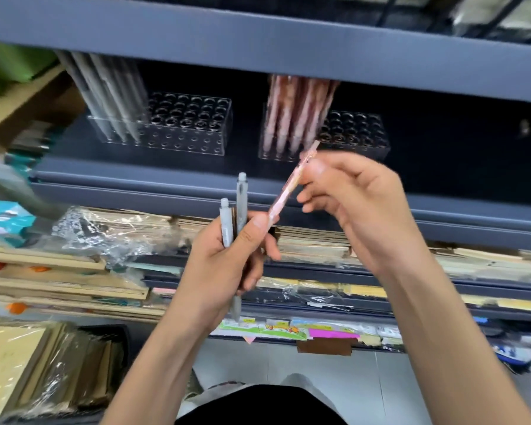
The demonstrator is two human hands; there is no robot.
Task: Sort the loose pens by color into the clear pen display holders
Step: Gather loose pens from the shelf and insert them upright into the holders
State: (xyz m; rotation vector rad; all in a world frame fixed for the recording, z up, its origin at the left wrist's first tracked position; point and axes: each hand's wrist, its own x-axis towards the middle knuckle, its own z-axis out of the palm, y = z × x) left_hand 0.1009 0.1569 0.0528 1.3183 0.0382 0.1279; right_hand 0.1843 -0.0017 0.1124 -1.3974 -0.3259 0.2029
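The right hand [359, 204] pinches a slim, glossy pink pen [285, 196] with its lower end by the left thumb, while the left hand [227, 256] is curled round two matte grey pens [241, 204] - smooth plastic in a light pinch could slip and drop among the film-wrapped stock [111, 231] below. The clear, hole-gridded pink holder [359, 139] stands just beyond on the shelf [166, 176]; its pink pens [292, 115] lean, so a crooked entry could jostle them.

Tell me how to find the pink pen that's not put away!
Look at the dark shelf. In front of its right-hand clear holder, the right hand pinches one slanted pink pen. The left hand holds only grey pens.
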